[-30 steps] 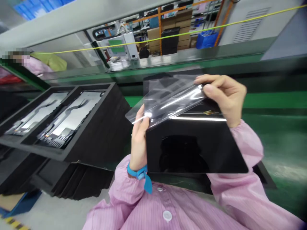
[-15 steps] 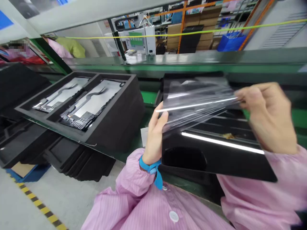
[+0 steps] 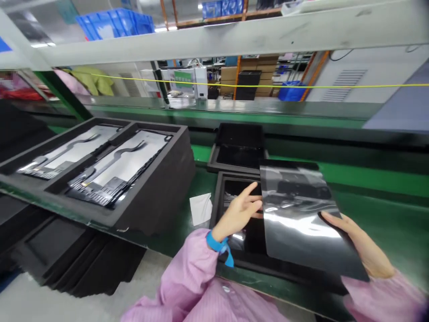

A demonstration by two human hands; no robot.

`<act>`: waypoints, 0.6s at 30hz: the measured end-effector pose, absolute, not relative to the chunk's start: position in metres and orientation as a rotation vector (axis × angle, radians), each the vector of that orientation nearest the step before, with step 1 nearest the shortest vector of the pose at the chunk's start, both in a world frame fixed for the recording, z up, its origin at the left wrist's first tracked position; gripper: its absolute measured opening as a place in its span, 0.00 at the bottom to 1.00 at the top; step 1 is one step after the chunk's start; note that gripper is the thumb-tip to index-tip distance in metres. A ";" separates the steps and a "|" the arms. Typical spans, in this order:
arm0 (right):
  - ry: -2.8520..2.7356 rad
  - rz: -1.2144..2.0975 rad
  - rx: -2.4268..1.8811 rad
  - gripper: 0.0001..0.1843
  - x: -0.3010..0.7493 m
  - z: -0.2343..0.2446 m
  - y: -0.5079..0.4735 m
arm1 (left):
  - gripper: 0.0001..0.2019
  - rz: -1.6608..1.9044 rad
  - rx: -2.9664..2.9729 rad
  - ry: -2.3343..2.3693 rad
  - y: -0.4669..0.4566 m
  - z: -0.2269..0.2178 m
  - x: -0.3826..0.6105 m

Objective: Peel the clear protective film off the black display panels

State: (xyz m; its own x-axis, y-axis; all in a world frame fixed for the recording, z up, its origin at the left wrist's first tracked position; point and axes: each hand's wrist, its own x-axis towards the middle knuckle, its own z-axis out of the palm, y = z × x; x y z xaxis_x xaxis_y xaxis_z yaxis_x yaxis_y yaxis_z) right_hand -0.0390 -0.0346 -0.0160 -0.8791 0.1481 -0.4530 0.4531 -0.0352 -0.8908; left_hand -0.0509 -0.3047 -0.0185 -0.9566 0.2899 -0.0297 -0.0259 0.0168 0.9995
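Note:
A glossy black panel (image 3: pixel 301 228) lies almost flat, low over a black foam tray (image 3: pixel 217 201) on the green belt. My right hand (image 3: pixel 360 246) grips the panel's right edge, thumb on top and fingers underneath. My left hand (image 3: pixel 239 211) is at the panel's left edge with its fingers spread, the thumb touching the edge. A crumpled bit of clear film (image 3: pixel 237 239) shines in the tray just under my left wrist. The panel hides most of the tray's inside.
A second black tray (image 3: pixel 212 163) sits farther along the belt. At left stands a tall stack of black foam trays (image 3: pixel 157 179) whose top one holds two panels with flex cables. A white slip (image 3: pixel 200 209) lies between stack and tray. A grey shelf runs overhead.
The panel has come down from a raised tilt to nearly flat over the tray. The clear film my right hand was pulling is off it, and that hand now grips the panel's edge.

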 end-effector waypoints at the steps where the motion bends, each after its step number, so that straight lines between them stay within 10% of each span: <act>1: 1.973 -2.014 0.688 0.17 -0.039 -0.023 -0.016 | 0.31 1.960 0.281 2.179 -0.313 -0.024 -0.051; 18: 3.120 -1.244 0.546 0.15 -0.031 -0.055 0.041 | 0.17 0.977 -0.302 2.856 -0.355 -0.078 -0.001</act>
